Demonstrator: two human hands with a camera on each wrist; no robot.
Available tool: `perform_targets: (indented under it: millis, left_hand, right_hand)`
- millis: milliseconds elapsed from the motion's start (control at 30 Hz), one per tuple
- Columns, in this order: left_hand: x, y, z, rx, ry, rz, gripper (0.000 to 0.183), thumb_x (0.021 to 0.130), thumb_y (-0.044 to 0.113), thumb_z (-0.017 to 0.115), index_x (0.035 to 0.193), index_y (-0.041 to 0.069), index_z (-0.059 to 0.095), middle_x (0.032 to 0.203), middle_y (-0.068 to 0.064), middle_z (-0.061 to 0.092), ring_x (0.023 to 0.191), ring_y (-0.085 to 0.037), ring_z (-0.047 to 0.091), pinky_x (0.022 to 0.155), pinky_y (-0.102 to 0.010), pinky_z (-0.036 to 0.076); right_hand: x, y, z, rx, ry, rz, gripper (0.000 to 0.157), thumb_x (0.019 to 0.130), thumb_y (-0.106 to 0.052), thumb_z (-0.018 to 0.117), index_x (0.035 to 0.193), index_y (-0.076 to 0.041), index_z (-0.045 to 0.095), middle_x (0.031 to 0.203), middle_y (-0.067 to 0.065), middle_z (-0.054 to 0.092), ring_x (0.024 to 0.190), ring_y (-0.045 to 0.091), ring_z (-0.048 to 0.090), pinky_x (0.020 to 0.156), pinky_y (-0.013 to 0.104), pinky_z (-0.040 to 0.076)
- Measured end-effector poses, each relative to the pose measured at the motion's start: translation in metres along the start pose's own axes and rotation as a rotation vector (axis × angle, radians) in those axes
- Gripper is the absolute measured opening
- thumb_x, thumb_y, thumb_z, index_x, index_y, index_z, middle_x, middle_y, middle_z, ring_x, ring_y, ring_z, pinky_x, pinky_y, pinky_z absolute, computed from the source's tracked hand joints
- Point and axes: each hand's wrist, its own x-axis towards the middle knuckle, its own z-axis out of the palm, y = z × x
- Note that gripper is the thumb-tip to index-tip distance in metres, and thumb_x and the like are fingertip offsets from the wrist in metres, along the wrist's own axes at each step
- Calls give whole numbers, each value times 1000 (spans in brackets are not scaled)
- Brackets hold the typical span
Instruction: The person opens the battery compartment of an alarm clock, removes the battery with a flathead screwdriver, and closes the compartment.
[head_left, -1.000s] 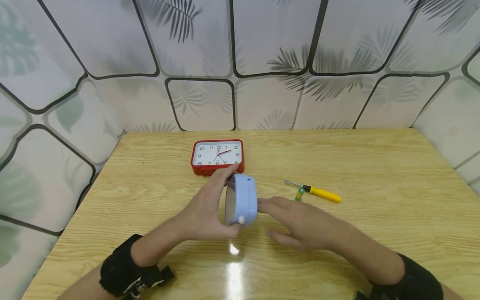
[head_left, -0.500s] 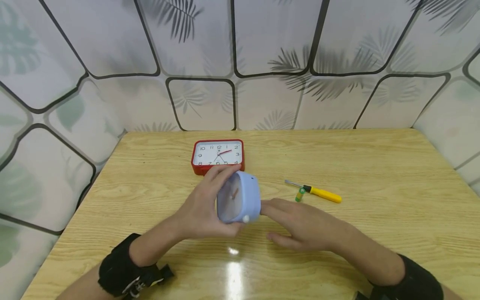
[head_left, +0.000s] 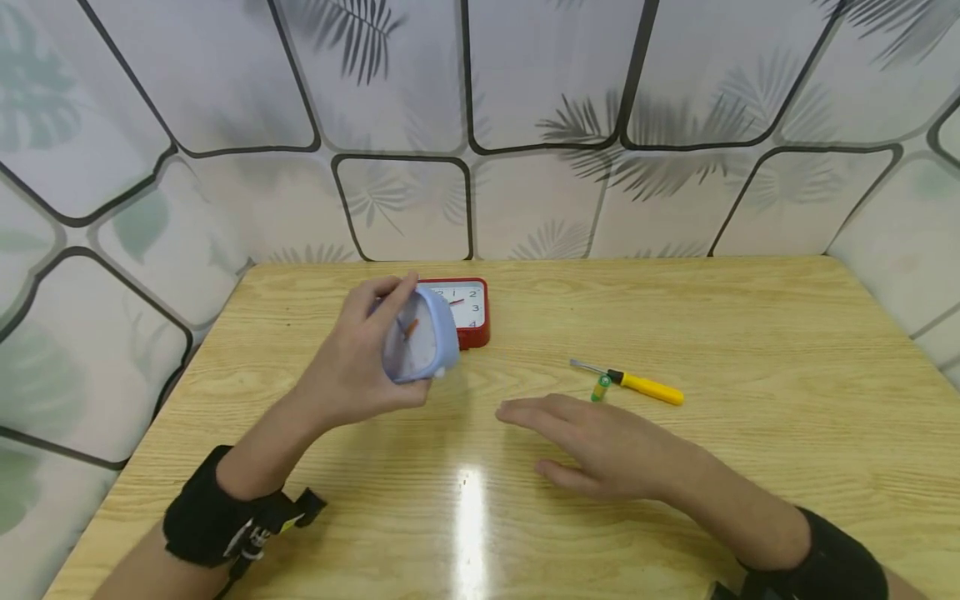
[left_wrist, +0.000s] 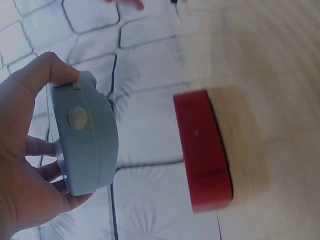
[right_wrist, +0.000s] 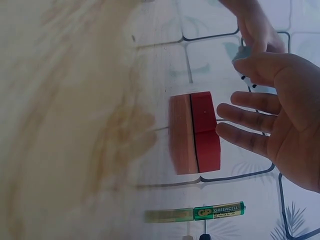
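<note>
Pale-blue plastic, rounded at the corners: the small clock (head_left: 420, 346) is lifted above the wooden counter (head_left: 750, 333), gripped by the left hand (head_left: 352, 367) in front of a red rectangular clock (head_left: 472, 312). The right hand (head_left: 607, 446) hovers flat, fingers straight and slightly spread, near a yellow-handled screwdriver (head_left: 637, 385) and a green battery (head_left: 598, 388).

Left wrist view: fingers (left_wrist: 40, 75) curl round the blue casing's smooth edge.

Right wrist view: spread fingers (right_wrist: 250, 120), the glossy battery below.
</note>
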Motion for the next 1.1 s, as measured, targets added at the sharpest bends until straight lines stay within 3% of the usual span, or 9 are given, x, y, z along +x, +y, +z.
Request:
perform_targets:
  millis: [100,300,467,633,800,967,1100]
  left_hand:
    - [4,-13,-10,44,-31,-65,106,64,20,83,156,4,32,146,-22,37,128,-36,41,91,-57,53]
    - [10,-44,-22,128,-76,-157,105,65,17,83,155,2,32,147,-23,35,128,-40,39,90,-60,52]
    - [11,-67,-27,159,-140,-282,109,65,21,85,156,3,29,149,-26,33,124,-40,39,92,-59,50]
    - [10,-85,-31,199,-205,-332,109,66,26,85,156,1,28,147,-28,34,121,-41,40,92,-60,48]
    - [6,-101,-34,222,-257,-352,104,67,26,84,152,-6,32,142,-33,38,119,-44,40,90,-60,47]
    - [2,-112,-34,251,-329,-368,101,68,28,82,149,-10,34,135,-35,41,117,-46,41,88,-58,46]
    - [0,-118,-35,263,-389,-396,101,69,30,81,148,-12,34,133,-36,41,116,-48,40,87,-58,46]
  right_hand:
    - [-1,1,0,-18,17,-17,55,97,-27,65,148,-19,46,148,1,52,128,18,56,99,37,53]
    - [-1,7,-1,-99,132,-75,39,90,-21,73,127,-13,65,132,3,64,117,18,63,92,34,56]
    - [-1,14,-5,-118,198,-66,36,85,-18,78,119,-11,69,123,3,68,111,18,64,94,36,56]
    - [-3,24,-14,-183,290,-42,33,81,-15,81,112,-9,71,116,4,69,106,20,66,92,39,57]
    - [-9,32,-26,-218,273,123,31,85,-19,78,114,-10,71,115,7,69,106,24,66,82,37,59]
    - [-15,36,-40,-140,122,415,43,98,-33,64,134,-9,61,129,13,64,121,34,59,95,52,52]
    - [-19,40,-47,-135,66,528,41,104,-27,51,138,-5,57,133,17,62,125,38,56,98,56,49]
